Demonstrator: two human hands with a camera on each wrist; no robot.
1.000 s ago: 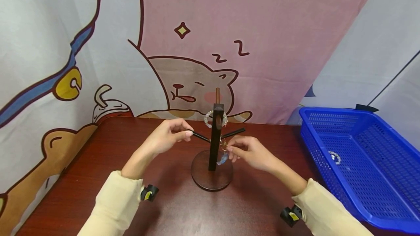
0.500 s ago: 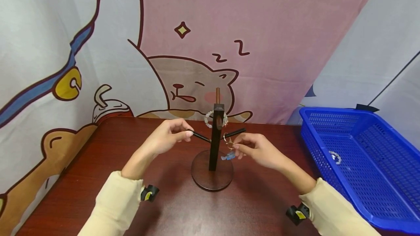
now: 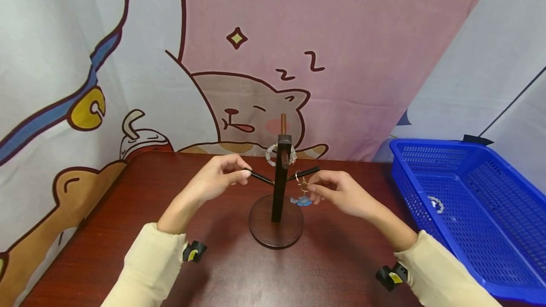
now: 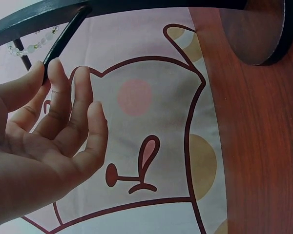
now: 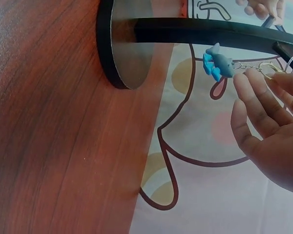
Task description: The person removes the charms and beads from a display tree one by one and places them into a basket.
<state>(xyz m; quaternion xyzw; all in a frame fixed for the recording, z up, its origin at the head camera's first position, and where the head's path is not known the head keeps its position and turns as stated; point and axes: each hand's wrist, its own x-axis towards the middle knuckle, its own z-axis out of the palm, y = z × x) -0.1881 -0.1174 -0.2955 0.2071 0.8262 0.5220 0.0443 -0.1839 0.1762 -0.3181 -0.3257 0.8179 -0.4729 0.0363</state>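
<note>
A dark wooden stand (image 3: 279, 198) with a round base (image 3: 276, 238) and several pegs stands upright on the table. My left hand (image 3: 213, 179) pinches the tip of the left black peg (image 3: 262, 178) between thumb and index finger. On the other side, my right hand (image 3: 343, 194) pinches the gold clasp of a keychain (image 5: 263, 68) near the right peg (image 3: 313, 171). The keychain's blue fish-like charm (image 3: 304, 201) hangs below the fingers. Its pale ring (image 3: 297, 176) appears looped around that peg. A clear bead bracelet (image 3: 270, 155) hangs higher on the stand.
A blue plastic basket (image 3: 431, 245) sits at the right of the table, with another bead bracelet (image 3: 436, 205) inside. Behind the reddish-brown table (image 3: 230, 269) hangs a cloth (image 3: 362, 60) with cartoon animals.
My right hand has moved right and slightly up, away from the post, drawing the keychain outward along the right peg. My left hand has stayed at the left peg.
</note>
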